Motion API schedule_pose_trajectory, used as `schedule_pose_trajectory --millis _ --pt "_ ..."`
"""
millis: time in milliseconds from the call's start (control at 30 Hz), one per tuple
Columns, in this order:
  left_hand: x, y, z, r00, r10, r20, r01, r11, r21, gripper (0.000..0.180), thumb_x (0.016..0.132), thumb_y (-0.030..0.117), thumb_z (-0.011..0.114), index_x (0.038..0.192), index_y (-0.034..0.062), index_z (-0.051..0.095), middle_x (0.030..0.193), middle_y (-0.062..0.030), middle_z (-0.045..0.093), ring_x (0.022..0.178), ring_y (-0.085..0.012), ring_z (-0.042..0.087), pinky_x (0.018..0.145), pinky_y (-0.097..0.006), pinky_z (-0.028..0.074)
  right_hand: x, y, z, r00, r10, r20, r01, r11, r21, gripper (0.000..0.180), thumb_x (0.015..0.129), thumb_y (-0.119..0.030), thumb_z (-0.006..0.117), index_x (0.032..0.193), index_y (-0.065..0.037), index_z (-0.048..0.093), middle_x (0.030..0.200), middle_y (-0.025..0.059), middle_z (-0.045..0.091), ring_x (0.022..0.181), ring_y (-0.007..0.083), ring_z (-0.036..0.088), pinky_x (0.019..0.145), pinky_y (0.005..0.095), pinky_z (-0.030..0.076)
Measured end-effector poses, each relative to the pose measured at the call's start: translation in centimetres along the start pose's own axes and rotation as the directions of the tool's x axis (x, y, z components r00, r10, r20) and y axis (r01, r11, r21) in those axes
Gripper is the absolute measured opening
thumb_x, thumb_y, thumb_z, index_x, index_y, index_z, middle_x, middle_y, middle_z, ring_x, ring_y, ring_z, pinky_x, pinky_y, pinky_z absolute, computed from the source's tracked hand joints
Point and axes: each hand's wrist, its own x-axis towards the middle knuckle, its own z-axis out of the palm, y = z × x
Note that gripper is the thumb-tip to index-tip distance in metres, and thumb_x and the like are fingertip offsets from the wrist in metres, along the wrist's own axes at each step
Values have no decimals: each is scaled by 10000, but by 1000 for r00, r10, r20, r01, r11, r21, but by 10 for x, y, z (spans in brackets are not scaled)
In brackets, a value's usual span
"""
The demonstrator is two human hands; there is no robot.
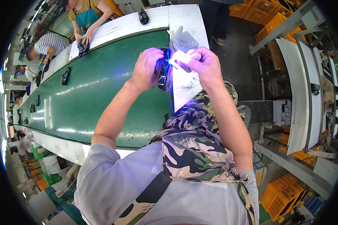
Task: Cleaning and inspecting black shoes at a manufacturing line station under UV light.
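At the end of a green conveyor belt (112, 93), my left hand (144, 71) is wrapped around a glossy black shoe (164, 77), held upright. My right hand (207, 68) pinches a white, cloth-like piece (181, 57) against or close beside the shoe's right side. A bright bluish-white glare washes over that piece, so its exact kind and its contact with the shoe are hard to make out. Just beyond my right hand, a clear plastic tub (185, 40) stands on the white table end (193, 17).
More black shoes lie on the belt, one dark shoe (65, 76) at left and another shoe (143, 17) on the far white ledge. Across the belt a person in a teal apron (87, 18) handles shoes. Orange crates (281, 197) and a metal-framed rack (308, 93) stand right.
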Motion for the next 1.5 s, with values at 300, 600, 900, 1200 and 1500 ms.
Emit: schedule_pose_trajectory --millis 300,600,900,1200,1500 --pt "-2 0 6 961 -167 222 175 984 -17 528 610 -27 733 1091 24 520 1029 -186 614 990 -384 616 852 -441 510 1 -9 -8 997 -69 36 74 987 -146 144 808 53 727 890 18 614 833 24 621 746 85 586 669 239 514" --pt "16 15 -9 692 -352 630 490 870 -53 623 569 111 855 1110 46 553 966 -150 660 884 -339 667 801 -397 550 3 -17 -13 999 -42 -18 37 974 -225 160 822 48 741 899 1 608 896 48 641 823 122 623 789 269 537" --pt "20 10 -16 486 -218 846 637 751 -173 672 525 251 898 1068 19 578 932 -146 696 853 -291 686 803 -386 547 4 -16 -16 991 -103 -86 91 987 -133 182 790 28 782 857 5 614 810 24 637 739 97 624 671 239 537" --pt "10 4 -14 413 -144 899 745 621 -243 693 534 238 906 1112 16 594 959 -125 699 851 -230 676 803 -356 546 9 -14 -25 982 -188 -28 160 896 -414 201 780 -6 803 856 3 617 826 32 655 719 78 595 655 239 512" --pt "-12 -2 -3 342 -126 931 938 112 -329 694 613 210 908 1195 2 592 1038 -10 657 925 -136 619 862 -301 518 3 -1 -22 972 -234 37 228 883 -409 209 778 14 794 862 -18 606 848 7 645 746 51 551 659 228 498"
